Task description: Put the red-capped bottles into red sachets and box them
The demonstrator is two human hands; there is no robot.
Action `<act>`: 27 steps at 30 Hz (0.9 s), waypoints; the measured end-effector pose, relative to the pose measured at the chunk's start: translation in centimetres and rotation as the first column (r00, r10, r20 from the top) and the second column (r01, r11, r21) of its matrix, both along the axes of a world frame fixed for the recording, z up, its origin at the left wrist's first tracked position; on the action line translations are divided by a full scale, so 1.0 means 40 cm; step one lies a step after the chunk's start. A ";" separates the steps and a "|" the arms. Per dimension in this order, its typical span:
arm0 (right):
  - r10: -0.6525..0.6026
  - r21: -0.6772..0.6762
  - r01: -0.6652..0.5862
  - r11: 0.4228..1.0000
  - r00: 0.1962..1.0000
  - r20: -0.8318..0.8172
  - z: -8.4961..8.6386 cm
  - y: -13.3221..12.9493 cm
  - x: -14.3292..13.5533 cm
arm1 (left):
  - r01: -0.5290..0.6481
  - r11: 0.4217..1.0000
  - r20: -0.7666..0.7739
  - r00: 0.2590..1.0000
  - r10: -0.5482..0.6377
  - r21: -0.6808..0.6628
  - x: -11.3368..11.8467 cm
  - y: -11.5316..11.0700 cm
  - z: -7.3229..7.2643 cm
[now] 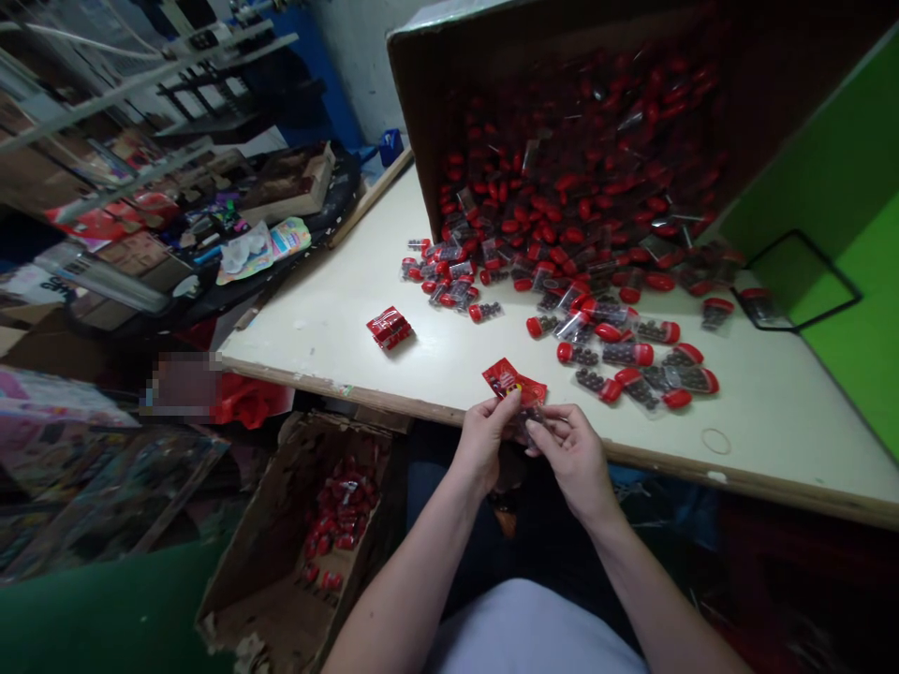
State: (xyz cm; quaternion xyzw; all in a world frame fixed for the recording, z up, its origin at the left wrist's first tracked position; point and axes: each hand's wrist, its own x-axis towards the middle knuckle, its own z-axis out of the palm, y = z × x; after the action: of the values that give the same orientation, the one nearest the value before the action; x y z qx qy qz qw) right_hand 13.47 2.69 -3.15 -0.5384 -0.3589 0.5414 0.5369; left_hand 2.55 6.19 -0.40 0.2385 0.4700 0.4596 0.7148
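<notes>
Recorded left hand (484,432) and right hand (574,459) at near edge of table (309,328), fingers of both closed narrow: left thumb pressed on a red packet (500,373), right thumb and fingers pinching what looked like a clear pack (528,427) just below it. Could not tell, behind the fingers, whether joined or merely held together. Judged one piece in hand, partway through. Listed on table, left of the hands and apart from them, a small stack (389,328) of red packets, presumably unused. Listed to the right, beyond the hands, loose packs (596,384) with red ends and dark balls, spilling from a heap (554,201) in a large tipped box (422,122); judged left to do, and by far the greater share. Listed below the table, at left, a lower box (273,613) with a smaller batch (346,501) of red pieces, probably done. Estimated progress as early, going by heap against batch.
</notes>
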 end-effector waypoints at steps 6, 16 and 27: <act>0.014 0.015 -0.015 1.000 0.999 0.049 0.000 0.007 0.006 | 0.005 1.000 -0.037 0.999 -0.005 -0.003 -0.011 0.012 -0.006; 0.017 0.001 -0.017 1.000 1.000 -0.010 -0.001 0.026 -0.009 | -0.045 0.999 -0.033 0.998 0.044 -0.024 -0.012 0.006 -0.005; -0.025 0.056 0.014 0.998 0.980 0.197 0.006 0.025 -0.016 | -0.046 0.998 -0.083 0.996 0.042 -0.042 -0.035 0.008 -0.011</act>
State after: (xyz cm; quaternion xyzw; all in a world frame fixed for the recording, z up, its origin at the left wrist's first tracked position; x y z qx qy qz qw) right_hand 12.81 3.70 -2.93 -0.5781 -0.4199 0.4700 0.5183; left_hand 1.17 6.52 -0.82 0.2312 0.5141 0.4546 0.6896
